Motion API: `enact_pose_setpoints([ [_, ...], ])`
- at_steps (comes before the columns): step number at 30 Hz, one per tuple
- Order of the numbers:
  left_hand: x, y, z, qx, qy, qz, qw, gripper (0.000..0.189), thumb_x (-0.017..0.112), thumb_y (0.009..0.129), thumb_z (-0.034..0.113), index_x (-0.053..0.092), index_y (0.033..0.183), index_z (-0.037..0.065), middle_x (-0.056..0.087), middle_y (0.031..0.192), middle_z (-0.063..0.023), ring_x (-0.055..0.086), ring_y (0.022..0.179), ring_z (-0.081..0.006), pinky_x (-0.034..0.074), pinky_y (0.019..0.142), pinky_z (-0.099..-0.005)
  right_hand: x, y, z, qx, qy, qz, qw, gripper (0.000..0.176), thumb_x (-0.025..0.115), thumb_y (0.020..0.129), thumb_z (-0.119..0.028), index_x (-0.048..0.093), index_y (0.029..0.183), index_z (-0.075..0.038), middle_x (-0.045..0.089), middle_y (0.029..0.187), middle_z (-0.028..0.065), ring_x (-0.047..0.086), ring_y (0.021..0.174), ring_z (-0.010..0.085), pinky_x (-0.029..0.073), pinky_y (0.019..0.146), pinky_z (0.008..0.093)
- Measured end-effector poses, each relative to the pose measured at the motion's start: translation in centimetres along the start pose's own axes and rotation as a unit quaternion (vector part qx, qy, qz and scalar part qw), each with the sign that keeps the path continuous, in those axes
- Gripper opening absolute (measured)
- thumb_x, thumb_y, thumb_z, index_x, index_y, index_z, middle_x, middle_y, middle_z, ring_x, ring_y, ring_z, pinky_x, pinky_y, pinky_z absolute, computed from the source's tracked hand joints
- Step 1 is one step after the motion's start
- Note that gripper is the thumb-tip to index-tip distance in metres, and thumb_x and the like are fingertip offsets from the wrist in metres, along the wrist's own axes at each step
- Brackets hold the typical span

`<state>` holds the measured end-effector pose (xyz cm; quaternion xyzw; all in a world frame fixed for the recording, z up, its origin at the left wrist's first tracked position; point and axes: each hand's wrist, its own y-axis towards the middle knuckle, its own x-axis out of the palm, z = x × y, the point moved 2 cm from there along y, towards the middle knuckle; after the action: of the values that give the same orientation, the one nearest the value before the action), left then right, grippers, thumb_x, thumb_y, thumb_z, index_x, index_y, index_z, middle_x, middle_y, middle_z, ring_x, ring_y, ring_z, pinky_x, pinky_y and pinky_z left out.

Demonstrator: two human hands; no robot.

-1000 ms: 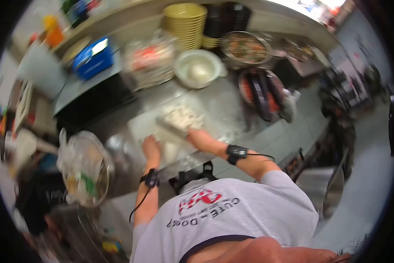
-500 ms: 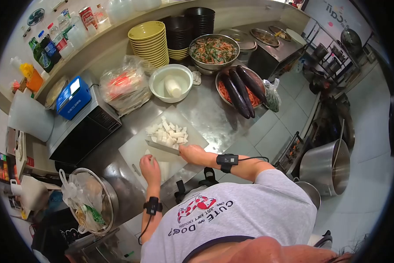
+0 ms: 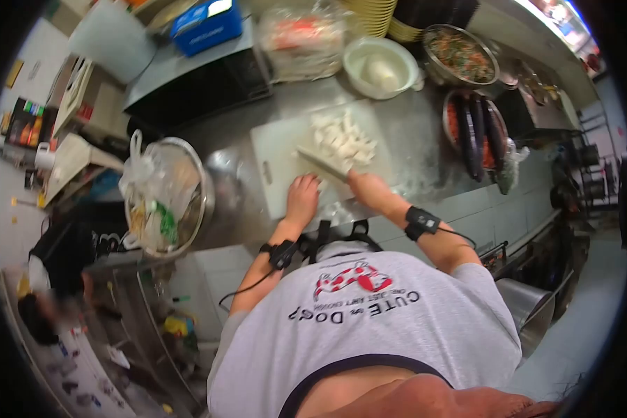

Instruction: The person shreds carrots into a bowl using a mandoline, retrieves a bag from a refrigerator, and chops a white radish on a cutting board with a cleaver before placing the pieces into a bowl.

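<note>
My right hand (image 3: 368,188) is closed around the handle of a broad kitchen knife (image 3: 322,161), whose blade points left across a white cutting board (image 3: 275,150). Beyond the blade lies a heap of cut white radish chunks (image 3: 345,139). My left hand (image 3: 303,198) is on the near part of the board with its fingers curled down, apart from the knife. A little of a white radish piece shows at its fingertips; the hand hides the rest. Behind the board, a pale bowl (image 3: 355,52) holds a whole peeled white radish (image 3: 381,72).
Right of the board, eggplants (image 3: 475,132) lie on shredded carrot in a bowl. A metal bowl of mixed shreds (image 3: 460,56) stands behind them. To the left is a steel basin (image 3: 205,188) with plastic bags. A microwave (image 3: 202,83) stands back left. Another person (image 3: 62,258) is at far left.
The view has swung, so the counter sits higher and further right in the picture. My left hand has come down onto the board. My right hand keeps hold of the knife beside the chunks.
</note>
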<state>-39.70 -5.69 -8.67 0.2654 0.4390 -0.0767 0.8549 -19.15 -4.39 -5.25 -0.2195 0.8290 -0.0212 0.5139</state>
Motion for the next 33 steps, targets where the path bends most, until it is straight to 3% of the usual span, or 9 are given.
enact_pose_setpoints([
  [5,-0.7,0.4,0.3,0.004,-0.044,-0.008,0.999,0.033,0.068,0.071,0.001,0.060,0.102,0.003,0.058,0.110,-0.0114,0.054,0.104,-0.0318,0.045,0.091,-0.0404,-0.6,-0.5,-0.5,-0.004,-0.001,0.024,1.000,0.020,0.050,0.094,-0.022,0.051,0.095,-0.002,0.064,0.076,0.0236,0.062,0.074,0.0454,0.048,0.067,0.0531],
  [13,-0.3,0.1,-0.4,0.031,-0.067,0.010,0.997,0.031,0.067,0.072,0.000,0.059,0.102,0.001,0.057,0.107,-0.0149,0.053,0.103,-0.0351,0.045,0.090,-0.0428,-1.2,-1.7,-3.4,-0.060,-0.044,0.038,0.996,0.012,0.052,0.088,-0.013,0.049,0.091,-0.002,0.064,0.070,0.0197,0.064,0.068,0.0407,0.049,0.061,0.0506],
  [22,-0.1,-0.1,-0.5,0.019,-0.067,0.010,0.997,0.025,0.067,0.074,0.002,0.060,0.098,-0.001,0.058,0.102,-0.0156,0.054,0.101,-0.0356,0.045,0.089,-0.0438,0.7,-0.5,-3.1,-0.032,-0.046,-0.011,0.998,0.010,0.052,0.085,-0.009,0.049,0.090,-0.001,0.064,0.071,0.0227,0.065,0.071,0.0417,0.050,0.063,0.0508],
  [28,0.5,-0.5,-1.0,0.014,-0.055,0.024,0.998,0.024,0.067,0.074,0.003,0.062,0.097,0.002,0.059,0.106,-0.0124,0.055,0.103,-0.0326,0.045,0.087,-0.0429,-1.1,-1.3,-5.1,-0.026,-0.028,0.024,0.999,0.012,0.053,0.084,-0.009,0.050,0.090,0.001,0.064,0.072,0.0240,0.065,0.071,0.0429,0.050,0.063,0.0513],
  [33,0.1,0.0,-0.4,0.005,-0.060,0.028,0.998,0.021,0.066,0.074,0.003,0.062,0.095,0.001,0.059,0.103,-0.0133,0.054,0.102,-0.0333,0.046,0.087,-0.0430,0.7,0.0,-3.3,-0.017,-0.049,0.006,0.999,0.011,0.052,0.084,-0.009,0.050,0.090,0.000,0.064,0.071,0.0228,0.064,0.070,0.0427,0.049,0.062,0.0519],
])
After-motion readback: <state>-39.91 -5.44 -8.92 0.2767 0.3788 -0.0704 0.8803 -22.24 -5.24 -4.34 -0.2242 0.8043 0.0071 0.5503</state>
